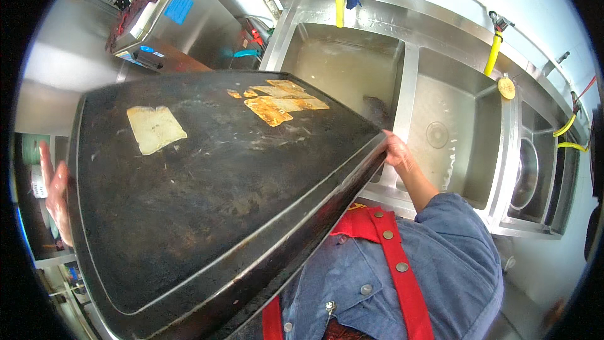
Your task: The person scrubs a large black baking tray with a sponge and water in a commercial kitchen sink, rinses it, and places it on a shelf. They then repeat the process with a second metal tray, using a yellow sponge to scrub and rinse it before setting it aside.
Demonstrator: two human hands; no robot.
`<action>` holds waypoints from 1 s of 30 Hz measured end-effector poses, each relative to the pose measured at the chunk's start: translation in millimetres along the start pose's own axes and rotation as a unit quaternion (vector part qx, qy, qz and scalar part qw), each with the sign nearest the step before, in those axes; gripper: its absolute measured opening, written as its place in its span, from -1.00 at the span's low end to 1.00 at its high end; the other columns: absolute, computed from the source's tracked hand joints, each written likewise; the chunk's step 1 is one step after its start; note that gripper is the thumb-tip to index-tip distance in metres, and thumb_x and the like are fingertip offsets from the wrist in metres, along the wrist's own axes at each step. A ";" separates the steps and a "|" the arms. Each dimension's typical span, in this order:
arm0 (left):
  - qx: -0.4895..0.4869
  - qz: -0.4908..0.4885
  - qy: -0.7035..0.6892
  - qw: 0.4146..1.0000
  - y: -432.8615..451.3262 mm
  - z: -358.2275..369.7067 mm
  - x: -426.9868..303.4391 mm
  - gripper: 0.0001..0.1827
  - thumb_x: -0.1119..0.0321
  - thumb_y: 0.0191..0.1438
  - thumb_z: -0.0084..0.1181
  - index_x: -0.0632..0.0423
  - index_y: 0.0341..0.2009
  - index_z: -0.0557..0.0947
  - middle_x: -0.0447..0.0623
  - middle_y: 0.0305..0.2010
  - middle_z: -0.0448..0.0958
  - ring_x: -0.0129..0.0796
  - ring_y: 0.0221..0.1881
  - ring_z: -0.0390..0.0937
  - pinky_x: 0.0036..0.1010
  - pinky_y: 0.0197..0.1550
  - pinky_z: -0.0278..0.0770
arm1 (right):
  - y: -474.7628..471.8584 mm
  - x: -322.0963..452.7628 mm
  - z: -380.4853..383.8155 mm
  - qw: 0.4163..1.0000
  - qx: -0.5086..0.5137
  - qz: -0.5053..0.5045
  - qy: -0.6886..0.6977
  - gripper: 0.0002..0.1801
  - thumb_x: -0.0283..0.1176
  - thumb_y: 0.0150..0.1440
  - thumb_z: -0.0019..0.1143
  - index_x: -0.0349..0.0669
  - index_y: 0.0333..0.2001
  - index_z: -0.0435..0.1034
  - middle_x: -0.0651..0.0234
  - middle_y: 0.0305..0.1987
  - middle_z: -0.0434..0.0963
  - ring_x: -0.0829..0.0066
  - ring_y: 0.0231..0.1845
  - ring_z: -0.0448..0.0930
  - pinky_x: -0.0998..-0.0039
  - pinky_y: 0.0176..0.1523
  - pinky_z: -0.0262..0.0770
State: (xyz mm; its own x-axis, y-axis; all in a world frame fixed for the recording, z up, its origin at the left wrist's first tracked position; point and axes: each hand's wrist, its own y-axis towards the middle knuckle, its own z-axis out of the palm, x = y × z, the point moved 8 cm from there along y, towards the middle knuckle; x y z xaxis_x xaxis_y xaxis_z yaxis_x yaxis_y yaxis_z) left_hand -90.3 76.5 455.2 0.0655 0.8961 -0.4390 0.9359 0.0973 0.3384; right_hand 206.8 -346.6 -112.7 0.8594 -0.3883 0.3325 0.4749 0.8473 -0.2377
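A large blackened metal baking tray (212,184) is held tilted in front of my body, its broad face turned up towards me. Several scorched, peeling labels (273,104) are stuck near its far edge, and a paler square label (156,130) sits further left. My right hand (397,150) grips the tray's right corner, beside the sinks. Along the left edge, my left hand (55,193) presses against the tray with its fingers stretched out, and part of the palm is hidden behind the rim.
Beyond the tray, a stainless steel sink unit (411,99) has a left basin (339,56) with cloudy water and a middle basin (453,104). Yellow hoses (493,54) hang from the taps. A steel cabinet (203,28) stands at the upper left.
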 end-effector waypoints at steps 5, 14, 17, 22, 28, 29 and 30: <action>-0.189 -0.151 -0.161 0.957 13.8 26.1 12.1 -0.51 0.05 0.29 -0.18 -0.04 0.24 0.31 0.16 0.20 0.27 -0.12 0.10 0.39 -0.19 0.09 0.43 | 9.5 -41.9 24.9 0.988 -0.147 0.026 -0.046 -0.70 -0.56 0.24 -0.24 -0.35 0.01 0.38 0.20 -0.09 0.58 0.34 -0.13 0.61 0.25 -0.09 0.60; -0.236 -0.242 -0.373 0.864 60.7 123.1 8.2 -0.55 0.14 0.32 -0.22 0.21 0.07 0.50 0.08 -0.12 0.60 -0.30 -0.21 0.59 -0.44 -0.11 0.56 | 50.3 -61.5 0.4 0.988 -0.140 -0.046 -0.035 -0.70 -0.43 0.31 -0.30 -0.19 -0.06 0.44 0.33 -0.14 0.60 0.40 -0.14 0.58 0.27 0.02 0.51; -0.209 -0.277 -0.444 0.826 70.2 133.9 -21.9 -0.56 0.12 0.30 -0.16 0.25 -0.05 0.57 0.07 -0.19 0.61 -0.33 -0.28 0.58 -0.48 -0.19 0.55 | 60.8 -81.1 3.7 0.989 -0.145 -0.034 -0.004 -0.68 -0.43 0.31 -0.31 -0.15 -0.04 0.44 0.35 -0.13 0.60 0.43 -0.18 0.59 0.30 -0.03 0.53; -0.171 -0.319 -0.336 0.870 89.7 144.3 -20.0 -0.63 0.16 0.21 0.00 0.20 -0.07 0.57 -0.02 -0.28 0.60 -0.38 -0.35 0.56 -0.52 -0.26 0.53 | 77.8 -103.2 -44.4 0.977 -0.197 -0.017 -0.085 -0.65 -0.54 0.25 -0.31 -0.14 -0.02 0.46 0.37 -0.16 0.62 0.42 -0.26 0.60 0.34 -0.17 0.55; -0.151 -0.341 -0.310 0.874 103.5 160.0 9.4 -0.65 0.22 0.19 0.03 0.18 -0.02 0.54 -0.08 -0.27 0.59 -0.46 -0.36 0.55 -0.58 -0.26 0.52 | 92.2 -38.6 -2.2 0.604 -0.314 -0.157 -0.716 -0.59 -0.63 -0.03 0.00 -0.11 -0.06 0.49 0.18 0.00 0.50 0.19 0.02 0.45 0.13 0.06 0.38; -0.202 -0.347 -0.286 0.870 93.0 153.8 13.1 -0.66 0.23 0.18 0.04 0.16 -0.02 0.54 -0.08 -0.26 0.59 -0.47 -0.34 0.55 -0.59 -0.25 0.52 | 85.7 -19.2 46.7 0.511 -0.346 -0.152 -0.772 -0.55 -0.62 -0.07 0.05 -0.09 -0.04 0.48 0.12 0.18 0.39 0.10 0.21 0.34 0.03 0.18 0.28; -0.204 -0.343 -0.304 0.865 102.1 165.5 16.1 -0.65 0.23 0.18 0.04 0.16 -0.02 0.53 -0.08 -0.25 0.59 -0.47 -0.33 0.55 -0.58 -0.24 0.52 | 97.5 -6.7 35.8 0.484 -0.352 -0.109 -0.793 -0.42 -0.49 -0.06 0.18 0.03 0.12 0.37 0.14 0.42 0.03 0.00 0.43 -0.04 -0.16 0.34 -0.08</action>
State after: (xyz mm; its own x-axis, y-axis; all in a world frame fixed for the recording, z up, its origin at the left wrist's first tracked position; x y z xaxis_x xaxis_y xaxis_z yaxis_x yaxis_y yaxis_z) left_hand 63.6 29.2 344.9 -0.1707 0.1850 -0.9678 0.6355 0.7713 0.0354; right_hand 240.6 -248.5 -105.5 -0.1887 0.7997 0.5700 0.9487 0.2985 -0.1047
